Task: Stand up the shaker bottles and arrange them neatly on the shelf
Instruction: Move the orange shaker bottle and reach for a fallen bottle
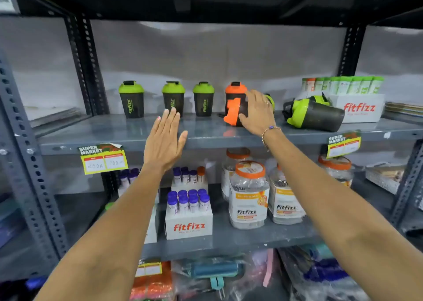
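Note:
Three black shaker bottles with green lids stand upright in a row on the grey shelf: one at the left, one in the middle and a third. To their right stands an orange-lidded shaker bottle, and my right hand wraps its right side. Behind that hand a green-lidded bottle is mostly hidden. A larger green-lidded shaker lies on its side further right. My left hand hovers flat with fingers spread, in front of the shelf edge, holding nothing.
A white fitfizz box of green-capped tubes sits at the shelf's right end. The lower shelf holds fitfizz jars and boxes of purple-capped tubes. Perforated steel uprights frame the bay. Price tags hang on the shelf edge.

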Demonstrator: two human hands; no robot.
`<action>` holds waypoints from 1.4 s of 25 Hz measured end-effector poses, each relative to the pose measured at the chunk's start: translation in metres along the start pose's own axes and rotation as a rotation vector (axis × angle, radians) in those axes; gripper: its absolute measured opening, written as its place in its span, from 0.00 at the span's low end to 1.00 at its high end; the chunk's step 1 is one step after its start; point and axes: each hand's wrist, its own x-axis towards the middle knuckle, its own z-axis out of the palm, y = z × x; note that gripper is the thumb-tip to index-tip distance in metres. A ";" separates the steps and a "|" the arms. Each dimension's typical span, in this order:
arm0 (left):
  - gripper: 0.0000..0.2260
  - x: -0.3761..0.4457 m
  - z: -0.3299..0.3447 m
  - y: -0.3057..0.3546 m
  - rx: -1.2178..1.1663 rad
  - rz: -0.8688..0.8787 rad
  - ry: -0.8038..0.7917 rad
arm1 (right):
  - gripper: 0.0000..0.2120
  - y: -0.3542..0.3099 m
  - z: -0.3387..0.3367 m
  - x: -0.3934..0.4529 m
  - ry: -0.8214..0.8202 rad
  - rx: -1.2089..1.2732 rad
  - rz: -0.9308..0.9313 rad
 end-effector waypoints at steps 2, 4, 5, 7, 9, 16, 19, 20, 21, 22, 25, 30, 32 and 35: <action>0.26 -0.001 0.008 0.001 0.036 0.013 0.095 | 0.34 0.007 0.001 0.006 -0.124 -0.073 0.003; 0.22 -0.008 0.023 0.000 0.114 0.038 0.202 | 0.38 0.017 0.005 0.014 -0.240 -0.110 0.027; 0.20 -0.010 0.028 -0.001 0.119 0.042 0.249 | 0.39 0.018 0.009 0.017 -0.282 -0.123 0.025; 0.17 -0.017 0.036 -0.001 0.127 0.028 0.305 | 0.39 0.022 0.016 0.020 -0.320 -0.137 0.018; 0.16 -0.023 0.041 -0.001 0.136 -0.001 0.349 | 0.40 0.024 0.016 0.024 -0.312 -0.154 0.019; 0.16 -0.023 0.038 0.002 0.105 -0.002 0.374 | 0.42 0.009 0.016 0.021 -0.134 -0.077 0.054; 0.15 -0.024 0.036 0.002 0.102 0.006 0.347 | 0.47 -0.014 0.016 0.013 0.020 0.197 0.162; 0.15 -0.025 0.034 0.002 0.095 0.007 0.330 | 0.46 -0.021 0.017 0.011 0.049 0.278 0.215; 0.16 -0.025 0.033 0.002 0.092 0.007 0.322 | 0.45 -0.027 0.019 0.009 0.071 0.361 0.277; 0.16 -0.026 0.033 0.003 0.090 0.005 0.315 | 0.45 -0.031 0.022 0.007 0.089 0.449 0.338; 0.17 -0.027 0.034 0.003 0.095 0.004 0.304 | 0.46 -0.032 0.031 0.004 0.115 0.704 0.443; 0.17 -0.027 0.032 0.004 0.117 -0.004 0.285 | 0.58 -0.030 0.039 0.008 -0.118 0.857 0.479; 0.17 -0.027 0.031 0.004 0.118 0.000 0.276 | 0.60 -0.024 0.038 0.011 -0.238 0.895 0.494; 0.17 -0.027 0.031 0.004 0.118 -0.006 0.281 | 0.54 -0.016 0.035 0.011 -0.317 0.897 0.512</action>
